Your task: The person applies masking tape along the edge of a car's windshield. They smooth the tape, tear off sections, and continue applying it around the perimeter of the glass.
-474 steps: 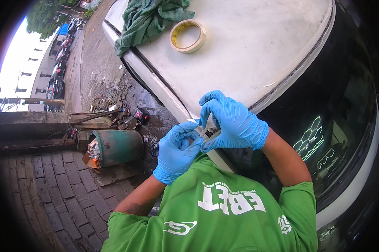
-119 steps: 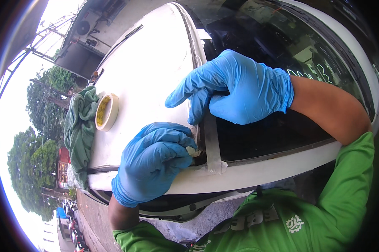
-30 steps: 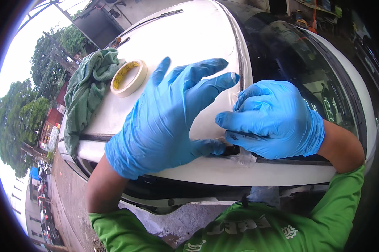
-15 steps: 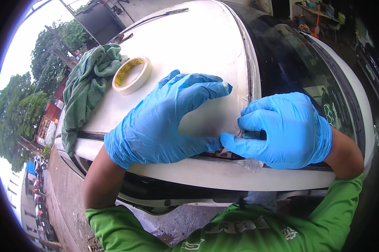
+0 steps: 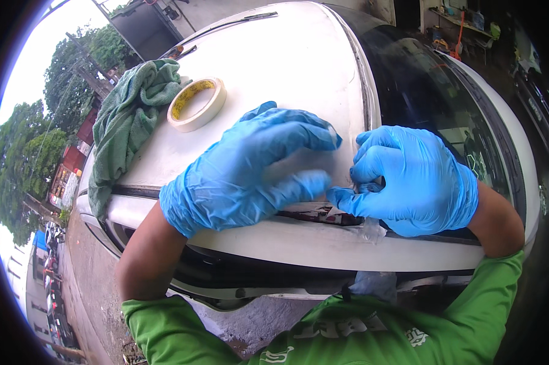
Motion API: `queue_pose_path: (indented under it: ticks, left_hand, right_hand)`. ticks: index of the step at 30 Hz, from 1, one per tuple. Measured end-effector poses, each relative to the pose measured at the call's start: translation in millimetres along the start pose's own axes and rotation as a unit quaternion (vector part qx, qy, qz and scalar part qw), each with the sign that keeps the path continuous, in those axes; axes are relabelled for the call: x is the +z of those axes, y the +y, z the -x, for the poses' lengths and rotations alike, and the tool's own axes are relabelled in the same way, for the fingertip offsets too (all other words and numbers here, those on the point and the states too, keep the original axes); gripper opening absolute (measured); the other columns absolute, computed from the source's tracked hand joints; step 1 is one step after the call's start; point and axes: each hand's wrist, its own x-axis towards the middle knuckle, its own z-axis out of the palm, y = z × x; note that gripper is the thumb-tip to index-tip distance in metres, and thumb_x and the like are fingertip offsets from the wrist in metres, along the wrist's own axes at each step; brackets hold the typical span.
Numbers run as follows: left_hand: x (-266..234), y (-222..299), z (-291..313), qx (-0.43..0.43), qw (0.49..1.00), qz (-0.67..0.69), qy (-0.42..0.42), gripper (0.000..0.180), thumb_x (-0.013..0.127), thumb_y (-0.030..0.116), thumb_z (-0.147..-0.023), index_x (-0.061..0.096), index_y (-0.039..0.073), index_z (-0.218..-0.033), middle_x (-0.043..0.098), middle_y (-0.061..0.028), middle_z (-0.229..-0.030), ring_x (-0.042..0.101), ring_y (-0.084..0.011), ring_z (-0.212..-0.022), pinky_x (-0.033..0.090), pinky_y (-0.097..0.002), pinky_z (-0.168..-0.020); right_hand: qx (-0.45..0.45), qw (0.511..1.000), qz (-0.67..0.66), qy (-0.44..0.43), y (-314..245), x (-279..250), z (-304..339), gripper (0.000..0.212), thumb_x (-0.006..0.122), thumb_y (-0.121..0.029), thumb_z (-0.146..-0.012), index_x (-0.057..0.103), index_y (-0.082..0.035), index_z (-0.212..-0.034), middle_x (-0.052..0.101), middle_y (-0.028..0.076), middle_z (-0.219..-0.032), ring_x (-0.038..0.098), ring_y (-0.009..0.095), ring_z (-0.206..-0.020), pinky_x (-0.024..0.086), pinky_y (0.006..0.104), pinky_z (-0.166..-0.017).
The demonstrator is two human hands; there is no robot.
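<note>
Bright daylight, blurred left fingers (image 5: pixel 298 187)

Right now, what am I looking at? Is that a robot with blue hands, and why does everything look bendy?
It's no robot: those are a person's hands in blue gloves. The camera is worn on the person's head and looks down, and its very wide lens makes straight lines look bent. The left hand is curved open, with a tiny white bit on a fingertip. The right hand has bent fingers near the edge of a white car roof, next to dark glass; I can't tell if it's pinching anything. On the roof lie a roll of tape and a crumpled green towel. At the bottom is the person's green shirt.
</note>
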Motion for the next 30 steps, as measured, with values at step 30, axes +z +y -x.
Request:
queue_pose_path:
  ticks: [30]
  left_hand:
    - [-10,5,13,-0.072,0.997,-0.001,0.036,0.029,0.079,0.005,-0.085,0.074,0.007,-0.114,0.068,-0.0158,-0.124,0.064,-0.0293,-0.119,0.052,-0.039,-0.101]
  right_hand:
    - [0.002,0.997,0.009,0.072,2,5,5,0.038,0.065,-0.002,-0.06,0.076,-0.006,-0.096,0.068,0.005,-0.082,0.069,0.025,-0.074,0.056,0.0348,-0.057]
